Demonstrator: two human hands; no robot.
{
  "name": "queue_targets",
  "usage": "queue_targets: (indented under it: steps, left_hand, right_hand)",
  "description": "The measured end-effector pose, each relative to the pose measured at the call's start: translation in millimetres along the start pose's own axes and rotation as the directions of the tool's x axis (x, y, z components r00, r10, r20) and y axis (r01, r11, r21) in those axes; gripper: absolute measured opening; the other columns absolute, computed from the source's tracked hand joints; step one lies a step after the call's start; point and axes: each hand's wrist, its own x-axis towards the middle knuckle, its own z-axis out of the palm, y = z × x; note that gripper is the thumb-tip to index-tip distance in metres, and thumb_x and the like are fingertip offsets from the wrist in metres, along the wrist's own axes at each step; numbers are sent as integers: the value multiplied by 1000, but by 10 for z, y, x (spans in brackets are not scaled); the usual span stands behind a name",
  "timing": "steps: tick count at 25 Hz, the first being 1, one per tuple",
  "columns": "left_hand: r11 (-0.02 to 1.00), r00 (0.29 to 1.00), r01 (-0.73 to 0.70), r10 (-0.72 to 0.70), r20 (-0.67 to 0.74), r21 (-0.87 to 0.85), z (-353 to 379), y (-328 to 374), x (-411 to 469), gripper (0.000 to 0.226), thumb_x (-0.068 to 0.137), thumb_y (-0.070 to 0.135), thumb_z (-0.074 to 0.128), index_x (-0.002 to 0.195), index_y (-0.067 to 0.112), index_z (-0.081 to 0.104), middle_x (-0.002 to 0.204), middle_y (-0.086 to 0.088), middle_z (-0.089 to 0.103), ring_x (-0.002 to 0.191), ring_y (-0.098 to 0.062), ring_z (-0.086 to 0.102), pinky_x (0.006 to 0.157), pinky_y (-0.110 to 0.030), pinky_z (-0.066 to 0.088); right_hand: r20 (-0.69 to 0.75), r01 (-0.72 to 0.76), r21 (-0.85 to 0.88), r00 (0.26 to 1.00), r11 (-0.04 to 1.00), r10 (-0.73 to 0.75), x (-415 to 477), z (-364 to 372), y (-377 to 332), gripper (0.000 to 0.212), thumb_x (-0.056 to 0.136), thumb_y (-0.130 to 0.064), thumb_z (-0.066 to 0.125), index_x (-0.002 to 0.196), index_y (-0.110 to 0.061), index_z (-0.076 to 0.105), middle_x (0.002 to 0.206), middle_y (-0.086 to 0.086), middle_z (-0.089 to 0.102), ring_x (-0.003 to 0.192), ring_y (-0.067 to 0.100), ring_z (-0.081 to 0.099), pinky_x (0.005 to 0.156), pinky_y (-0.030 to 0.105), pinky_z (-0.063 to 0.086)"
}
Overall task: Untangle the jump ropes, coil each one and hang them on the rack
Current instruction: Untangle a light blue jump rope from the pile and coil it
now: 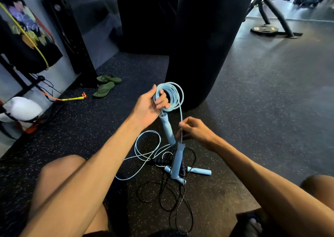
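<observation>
Down on the mat by our knees, a black rope and a loose blue rope lie tangled. Just above, our right hand pinches a blue strand, handle dangling below. Our left hand has fingers curled through the blue coil. Farther off: punching bag, with the rack far left.

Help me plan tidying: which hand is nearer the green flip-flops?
Left. The left hand, gripping the blue rope coil, is right of the green flip-flops; the right hand, pinching the cord, is farther right.
</observation>
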Motion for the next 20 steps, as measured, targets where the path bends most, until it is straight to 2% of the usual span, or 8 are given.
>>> queue_targets:
  steps: [3,6,8,10,13,16,18,20]
  left_hand:
    - [990,983,-138,141,-113,33,6,43,41,31,105,24,29,83,11,47,58,0,41,52,-11,39,65,-26,37]
    - [906,927,-243,322,-191,347,-37,-55,87,23,104,14,38,86,9,51,61,-1,49,55,-13,46,60,-25,42]
    - [690,879,-245,454,-144,681,-91,-128,107,18,103,12,42,88,10,52,61,-1,55,54,-14,53,61,-27,47]
    - [392,863,-210,506,-19,896,-114,-165,78,13,101,13,45,89,11,51,63,-3,60,55,-12,59,63,-21,48]
    - [83,868,-232,468,168,969,-133,-223,6,12,99,14,50,87,11,48,64,-3,63,55,-8,60,59,-18,45]
    - [-144,907,-201,345,240,969,-209,-287,-7,12,96,17,52,88,9,49,70,-8,62,59,-21,57,58,-34,41]
    - [-190,942,-149,271,197,971,-229,-321,-17,14,95,19,54,88,8,51,69,-7,57,59,-21,51,57,-37,37]
    - [-172,965,-118,214,154,978,-221,-349,-43,17,95,21,57,83,10,52,66,-5,56,57,-18,49,56,-36,36]
  right_hand:
    - [106,-11,-5,994,1000,12,-47,151,76,5,99,-10,53,97,-6,51,95,29,70,93,37,68,81,42,51]
    - [157,-16,9,987,1000,14,-50,206,27,4,99,-9,53,100,-6,55,95,25,68,89,33,67,84,50,53]
    - [191,-49,65,981,997,35,-49,214,-55,13,100,-12,52,108,-3,57,93,18,66,82,29,66,83,53,54]
    - [237,-94,164,970,982,53,-78,222,-184,20,103,-17,47,115,-5,58,87,15,64,72,25,64,72,45,56]
    - [260,-104,172,964,980,57,-116,151,-324,28,105,-25,43,119,-6,58,85,12,62,64,20,61,54,30,53]
    - [226,-9,25,974,1000,3,-135,23,-392,27,101,-27,53,109,-2,62,84,11,64,66,20,59,51,27,47]
    - [174,58,-55,984,997,-47,-118,-55,-406,26,95,-17,62,110,4,58,78,9,67,61,18,59,49,25,48]
    - [103,123,-198,989,973,-104,-85,-119,-406,35,88,-12,71,115,1,52,79,6,69,58,16,61,48,25,49]
